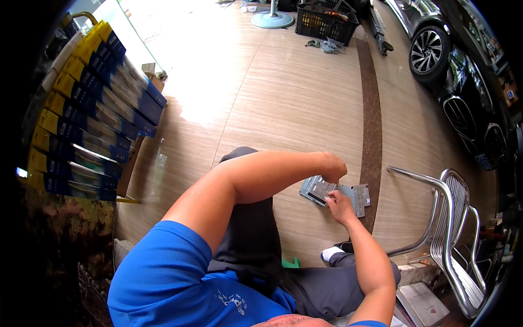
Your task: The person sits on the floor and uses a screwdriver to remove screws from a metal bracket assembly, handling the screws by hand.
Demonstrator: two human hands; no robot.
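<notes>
A flat grey case lies opened on the tiled floor in front of me, with rows of small parts along its right side. Its left half holds a dark-edged panel whose details are too small to make out. Over the far edge of the case is my left hand, its fingers curled downward and mostly hidden by its back. My right hand comes in from the near side, thumb and fingers pinched together at the middle of the case. Whatever sits between those fingertips is too small to name.
A rack of blue and yellow packages stands at the left. On the right are a tubular metal chair and a black car. A black crate and a round stand base are far ahead. A book lies near right.
</notes>
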